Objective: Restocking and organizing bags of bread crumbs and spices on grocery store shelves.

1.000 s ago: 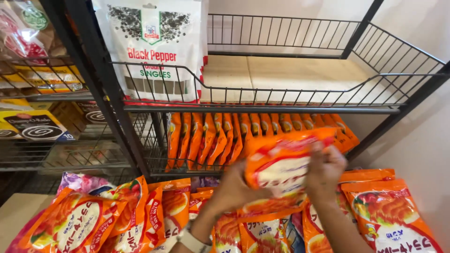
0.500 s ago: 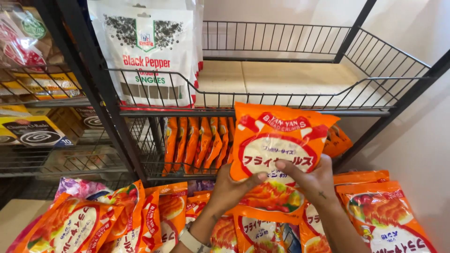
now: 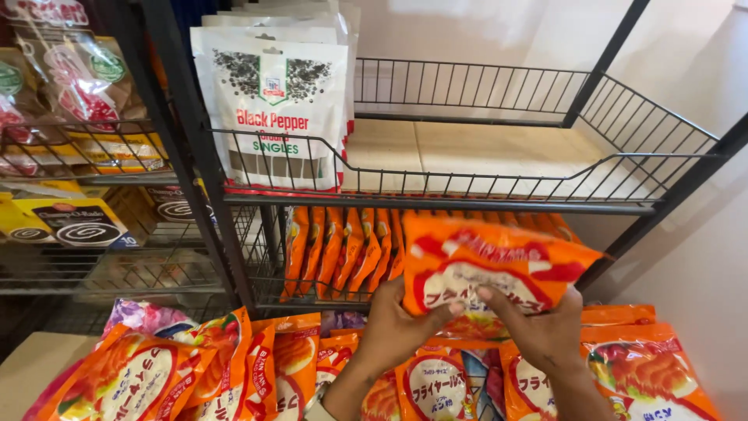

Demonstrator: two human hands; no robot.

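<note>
orange packet (image 3: pixel 487 269) between both hands' fingers (image 3: pixel 499 300)

Bare left hand (image 3: pixel 393 331) & right hand (image 3: pixel 541 331), no gloves, no rings; forearms bare, no sleeves; nails short.

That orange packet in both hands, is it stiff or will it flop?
Likely floppy: the orange packet bows between the left hand and right hand. Its glossy film probably slips. It seems light, held only by fingertips.
</note>
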